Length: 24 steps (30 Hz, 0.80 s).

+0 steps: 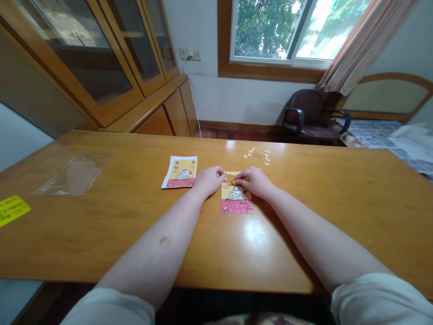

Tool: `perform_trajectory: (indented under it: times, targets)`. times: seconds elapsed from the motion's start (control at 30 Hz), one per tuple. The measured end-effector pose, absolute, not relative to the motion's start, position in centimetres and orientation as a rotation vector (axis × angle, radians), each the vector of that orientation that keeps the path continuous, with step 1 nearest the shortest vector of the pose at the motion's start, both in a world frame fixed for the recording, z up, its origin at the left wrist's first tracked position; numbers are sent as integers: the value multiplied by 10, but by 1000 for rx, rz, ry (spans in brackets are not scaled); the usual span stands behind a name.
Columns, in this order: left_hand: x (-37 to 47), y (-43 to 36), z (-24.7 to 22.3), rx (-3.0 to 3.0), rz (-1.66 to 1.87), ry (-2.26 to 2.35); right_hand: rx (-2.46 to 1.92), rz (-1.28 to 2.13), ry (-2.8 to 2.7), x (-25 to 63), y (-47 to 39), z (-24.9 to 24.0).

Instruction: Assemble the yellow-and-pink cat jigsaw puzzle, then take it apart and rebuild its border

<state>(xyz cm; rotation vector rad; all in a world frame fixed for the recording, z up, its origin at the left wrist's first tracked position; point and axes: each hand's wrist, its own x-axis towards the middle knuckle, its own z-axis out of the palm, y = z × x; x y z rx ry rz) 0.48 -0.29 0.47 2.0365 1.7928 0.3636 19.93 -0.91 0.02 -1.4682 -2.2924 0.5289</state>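
A partly assembled jigsaw puzzle [237, 206] lies on the wooden table [135, 216], pink at the bottom and yellow above, with a white animal in the middle and a gap near its top. My left hand [212, 179] rests at the puzzle's upper left edge, its fingers pressed together; whatever they may hold is hidden. From the right, my right hand [255, 181] pinches a small yellow puzzle piece [233, 183] over the gap. Left of my left hand lies a printed picture [182, 173] with the same design.
Loose puzzle pieces lie in two groups [249, 153] [267, 158] beyond the puzzle. A clear plastic bag [76, 176] and a yellow label [12, 211] are at the left. A chair [307, 113] stands behind the table.
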Motion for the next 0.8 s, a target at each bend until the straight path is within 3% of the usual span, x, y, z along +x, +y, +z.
perform_trajectory:
  times: [0.8]
  targets:
    - [5, -2, 2, 2047, 359, 1804, -1383, 425, -2368, 198, -9, -11]
